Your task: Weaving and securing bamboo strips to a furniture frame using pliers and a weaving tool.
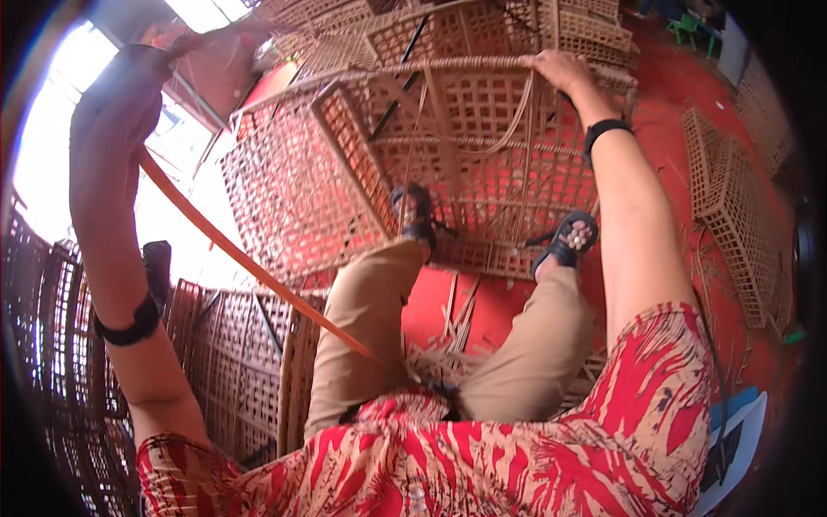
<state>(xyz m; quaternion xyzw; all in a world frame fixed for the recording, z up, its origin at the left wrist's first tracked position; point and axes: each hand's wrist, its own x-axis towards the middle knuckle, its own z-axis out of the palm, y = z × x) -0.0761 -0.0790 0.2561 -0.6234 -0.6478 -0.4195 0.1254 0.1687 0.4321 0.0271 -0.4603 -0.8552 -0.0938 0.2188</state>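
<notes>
A large woven cane basket (293, 185) lies tilted ahead of my legs, with an open lattice and a rim wrapped in cane. My right hand (562, 71) is closed over the far rim, toward its right end. Raised at the upper left, my left hand (125, 95) is dark against the bright light and closed around a long flat cane strip (250, 263). From there the strip slopes down to my lap. A blurred length of strip also runs from the top of that hand toward the basket's rim. Thin loose strands (517, 121) hang inside the basket.
More woven panels (233, 362) stand at the left, and others are stacked at the back (586, 26). Lattice pieces (732, 215) lean at the right. Cane scraps (461, 310) litter the red floor (659, 129) between my sandalled feet (568, 241). A green stool (685, 28) is far right.
</notes>
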